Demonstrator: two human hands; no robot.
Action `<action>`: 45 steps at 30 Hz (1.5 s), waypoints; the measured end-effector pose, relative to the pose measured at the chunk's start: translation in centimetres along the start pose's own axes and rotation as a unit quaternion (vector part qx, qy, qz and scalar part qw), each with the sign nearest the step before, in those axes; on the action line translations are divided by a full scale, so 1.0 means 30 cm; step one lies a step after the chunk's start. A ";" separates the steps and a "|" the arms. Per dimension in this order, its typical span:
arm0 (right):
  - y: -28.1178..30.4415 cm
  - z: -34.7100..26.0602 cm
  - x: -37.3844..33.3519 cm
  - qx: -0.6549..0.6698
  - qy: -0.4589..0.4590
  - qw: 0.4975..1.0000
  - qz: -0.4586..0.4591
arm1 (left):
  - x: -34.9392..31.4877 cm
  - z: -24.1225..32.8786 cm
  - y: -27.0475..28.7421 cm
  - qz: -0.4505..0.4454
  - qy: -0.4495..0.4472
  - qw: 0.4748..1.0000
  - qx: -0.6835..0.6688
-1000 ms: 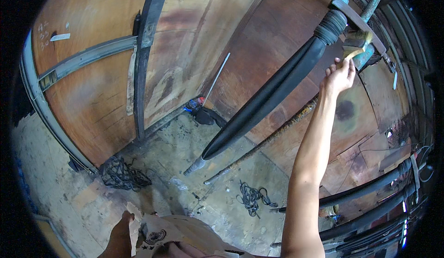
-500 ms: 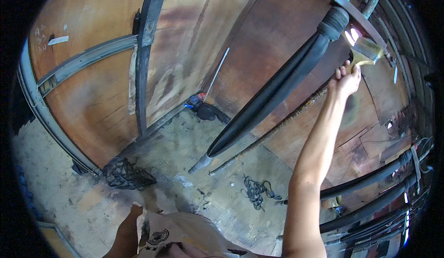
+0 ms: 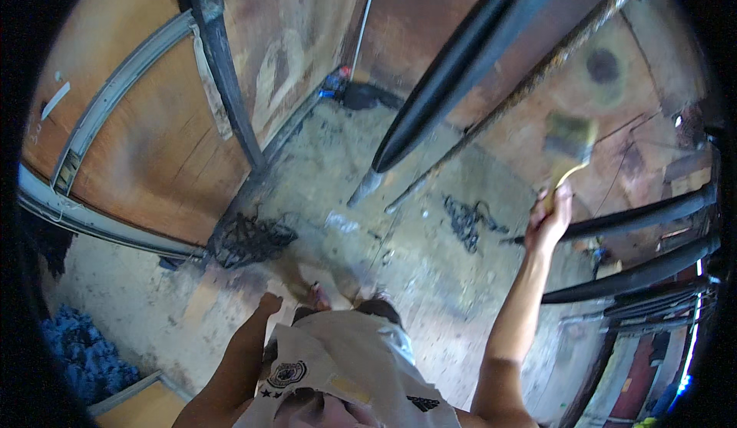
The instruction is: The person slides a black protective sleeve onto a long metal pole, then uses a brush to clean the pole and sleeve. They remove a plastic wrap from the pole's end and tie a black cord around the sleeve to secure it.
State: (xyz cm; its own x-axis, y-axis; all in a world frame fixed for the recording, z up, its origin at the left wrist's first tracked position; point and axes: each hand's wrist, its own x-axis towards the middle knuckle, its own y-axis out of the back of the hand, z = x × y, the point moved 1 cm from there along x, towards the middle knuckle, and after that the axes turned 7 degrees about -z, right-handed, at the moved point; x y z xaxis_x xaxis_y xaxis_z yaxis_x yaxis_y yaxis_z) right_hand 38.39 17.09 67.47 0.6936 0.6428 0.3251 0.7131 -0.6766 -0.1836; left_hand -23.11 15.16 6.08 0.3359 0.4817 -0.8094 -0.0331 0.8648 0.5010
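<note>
Your right hand (image 3: 551, 213) was clamped on the pale handle of a wide flat brush (image 3: 568, 155), which you held bristles up in the open, before the wooden wall (image 3: 652, 113) and below its round dark stain. Your left hand (image 3: 269, 303) hung low beside your shirt (image 3: 345, 343), its fingers seemingly curled; you could not tell from this view whether it held anything. The long black tube (image 3: 453, 67) slanted down from the upper edge of the view, a greyish tip (image 3: 363, 188) at its lower end, with a rusty rod (image 3: 507, 102) running beside it. How far you had got showed only in part: the tube's upper end lay out of sight, so what had been finished or left there could not be judged, and no brushed coat could be made out for certain on the visible length. On the floor (image 3: 461, 305), a dark tangle (image 3: 253, 240) lay at the left edge by the panel's foot, and a dark bundle (image 3: 372, 95) lay in the far corner. Half a second earlier your right hand had been raised near the tube's bound top; since then it had come down, your view had tipped downward, and a blue heap (image 3: 84, 351) had come in at lower left.
</note>
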 end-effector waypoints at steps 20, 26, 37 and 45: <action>0.900 -0.073 -1.738 0.166 -0.133 0.935 0.285 | -0.054 0.686 0.070 0.014 -0.090 0.968 0.234; 1.027 -0.315 -2.197 0.135 -0.113 0.916 0.360 | -0.193 1.203 -0.303 -0.076 -0.212 0.969 0.102; 1.108 -0.560 -3.096 -0.073 -0.061 0.662 0.743 | -0.323 1.487 -0.947 -0.239 -0.227 0.803 0.497; 0.977 -0.904 -3.707 -0.299 -0.018 0.378 0.876 | -0.291 1.909 -1.194 -0.205 -0.304 0.750 0.550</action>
State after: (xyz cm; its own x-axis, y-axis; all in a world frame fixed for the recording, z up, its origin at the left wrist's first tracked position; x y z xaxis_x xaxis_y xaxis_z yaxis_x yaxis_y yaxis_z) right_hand -20.61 -83.98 51.10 0.0563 -0.9826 0.1769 -0.9871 -0.0281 0.1578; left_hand 29.04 -28.12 12.74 0.4833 -0.2358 -0.8431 0.8754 0.1207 0.4681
